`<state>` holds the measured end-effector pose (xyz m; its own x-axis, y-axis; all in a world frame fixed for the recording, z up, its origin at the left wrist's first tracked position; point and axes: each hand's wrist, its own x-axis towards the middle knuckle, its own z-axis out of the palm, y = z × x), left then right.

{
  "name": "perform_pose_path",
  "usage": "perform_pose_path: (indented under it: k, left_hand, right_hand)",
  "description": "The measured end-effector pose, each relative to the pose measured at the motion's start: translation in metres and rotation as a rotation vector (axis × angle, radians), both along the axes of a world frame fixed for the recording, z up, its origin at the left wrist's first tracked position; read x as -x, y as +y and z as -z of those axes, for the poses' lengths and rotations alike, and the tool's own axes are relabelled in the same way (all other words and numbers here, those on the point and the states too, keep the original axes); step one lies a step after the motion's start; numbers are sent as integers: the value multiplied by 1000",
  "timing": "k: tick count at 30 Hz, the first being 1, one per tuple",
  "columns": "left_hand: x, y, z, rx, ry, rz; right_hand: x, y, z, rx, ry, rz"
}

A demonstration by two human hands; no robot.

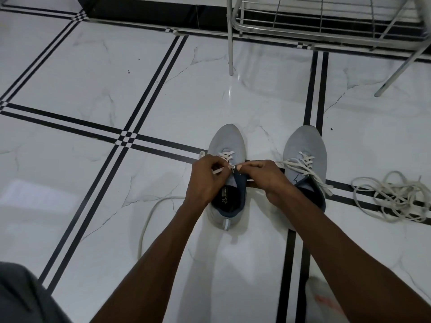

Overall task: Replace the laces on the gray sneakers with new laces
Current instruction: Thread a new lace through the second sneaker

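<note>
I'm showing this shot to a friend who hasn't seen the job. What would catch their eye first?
Both hands meet mid-frame: the left hand and right hand pinch a white lace over the left gray sneaker. The other sneaker stands beside it, laced but untied, and a tangled pile of laces lies on the floor at right.

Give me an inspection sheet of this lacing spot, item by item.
Surface: white marble-look floor tiles with black stripes.
Job's things: left gray sneaker partly laced; right gray sneaker laced, ends loose.
Clutter: tangled pile of white laces on the floor at right.
Hands: left hand and right hand each pinch a white lace at the left sneaker's upper eyelets.
Cables: nothing seen; a trailing lace end loops over the floor at left.
Surroundings: metal wire rack behind; dark baseboard.
</note>
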<state>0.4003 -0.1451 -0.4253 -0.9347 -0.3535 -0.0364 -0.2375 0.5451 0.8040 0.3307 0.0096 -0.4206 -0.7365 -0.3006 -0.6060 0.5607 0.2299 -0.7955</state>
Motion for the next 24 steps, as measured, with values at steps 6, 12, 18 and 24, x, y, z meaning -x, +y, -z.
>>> perform_pose_path:
  k: [6,12,18,24]
  left_hand:
    - [3,7,3,6,-31,-30]
    - [2,11,6,1,-46,-65]
    - [-2,13,14,-69,-62,-177]
    - [-2,16,8,-88,-18,-226]
  right_hand:
    - [2,2,4,33,-82,57]
    - [2,2,8,70,-126,81]
    - [5,11,9,223,-189,9]
    - [9,1,15,100,25,-53]
